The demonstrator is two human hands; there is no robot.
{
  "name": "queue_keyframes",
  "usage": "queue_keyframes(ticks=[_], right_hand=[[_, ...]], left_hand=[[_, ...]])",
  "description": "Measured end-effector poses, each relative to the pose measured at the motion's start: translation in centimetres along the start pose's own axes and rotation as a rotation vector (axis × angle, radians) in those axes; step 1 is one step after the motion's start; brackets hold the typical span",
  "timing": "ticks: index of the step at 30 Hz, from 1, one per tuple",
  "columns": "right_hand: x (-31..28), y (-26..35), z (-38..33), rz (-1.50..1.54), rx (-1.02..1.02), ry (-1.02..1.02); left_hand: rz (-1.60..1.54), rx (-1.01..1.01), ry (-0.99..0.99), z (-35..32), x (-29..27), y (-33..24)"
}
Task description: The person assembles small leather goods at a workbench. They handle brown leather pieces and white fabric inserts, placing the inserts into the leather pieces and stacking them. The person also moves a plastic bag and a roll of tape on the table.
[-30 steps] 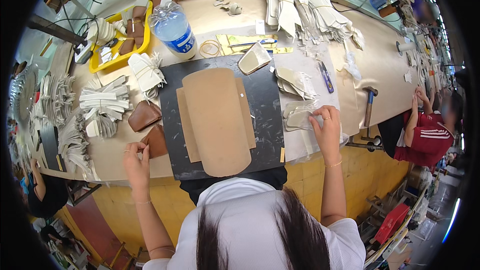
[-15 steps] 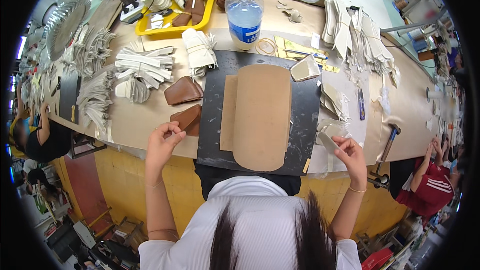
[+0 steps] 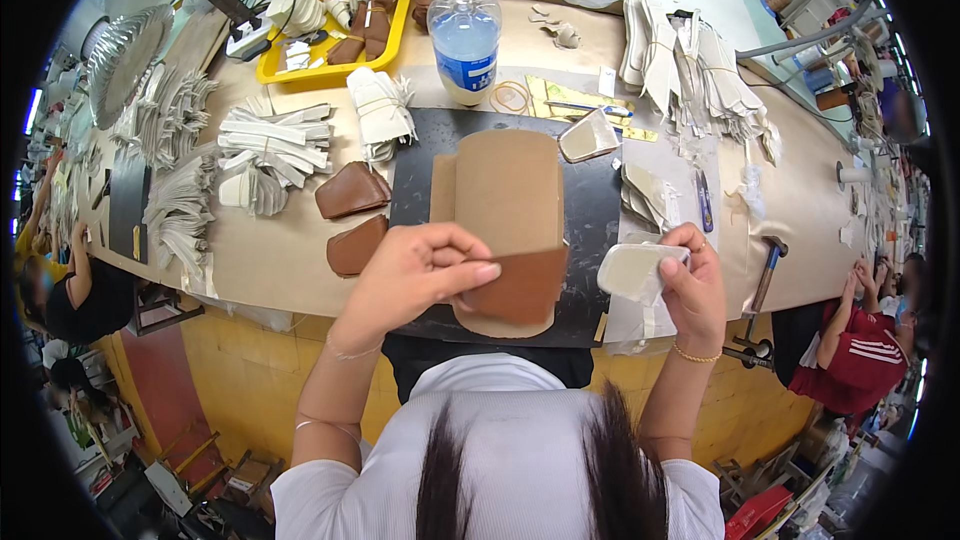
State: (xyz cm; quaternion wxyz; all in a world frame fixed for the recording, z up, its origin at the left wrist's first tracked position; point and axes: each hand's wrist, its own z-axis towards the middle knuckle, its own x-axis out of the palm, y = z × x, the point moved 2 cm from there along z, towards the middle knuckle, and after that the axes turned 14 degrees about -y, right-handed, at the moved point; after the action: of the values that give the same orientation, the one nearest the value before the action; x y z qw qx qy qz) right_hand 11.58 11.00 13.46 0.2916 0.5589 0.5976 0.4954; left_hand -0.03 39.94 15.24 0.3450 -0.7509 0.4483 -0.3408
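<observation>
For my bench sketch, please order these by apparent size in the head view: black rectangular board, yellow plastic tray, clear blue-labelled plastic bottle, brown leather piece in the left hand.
1. Black rectangular board
2. Yellow plastic tray
Unranked: clear plastic bottle and held brown leather piece look close; the latter may sit nearer the camera.

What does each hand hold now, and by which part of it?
The left hand pinches a brown piece by its left edge; the right hand grips a pale piece by its right end.
</observation>
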Motion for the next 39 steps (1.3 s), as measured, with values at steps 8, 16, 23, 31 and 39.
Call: queue_keyframes(ticks=[8, 16, 23, 31, 39], right_hand=[[7.7, -0.1, -0.4, -0.096, 0.056, 0.167], [9.3, -1.0, -0.4, -0.165, 0.128, 0.139], [9.2, -1.7, 0.0, -0.200, 0.102, 0.152], [9.6, -1.4, 0.0, -0.220, 0.134, 0.129], [9.7, -1.3, 0.0, -0.211, 0.154, 0.129]], left_hand=[[0.001, -0.094, 0.034, 2.3, -0.3, 2.1], [-0.029, -0.135, -0.005, 2.0, -0.8, 1.8], [-0.044, -0.154, 0.008, 2.0, -0.9, 2.0], [-0.042, -0.161, 0.029, 1.9, -1.0, 2.0], [-0.023, -0.144, 0.054, 1.9, -1.0, 2.0]])
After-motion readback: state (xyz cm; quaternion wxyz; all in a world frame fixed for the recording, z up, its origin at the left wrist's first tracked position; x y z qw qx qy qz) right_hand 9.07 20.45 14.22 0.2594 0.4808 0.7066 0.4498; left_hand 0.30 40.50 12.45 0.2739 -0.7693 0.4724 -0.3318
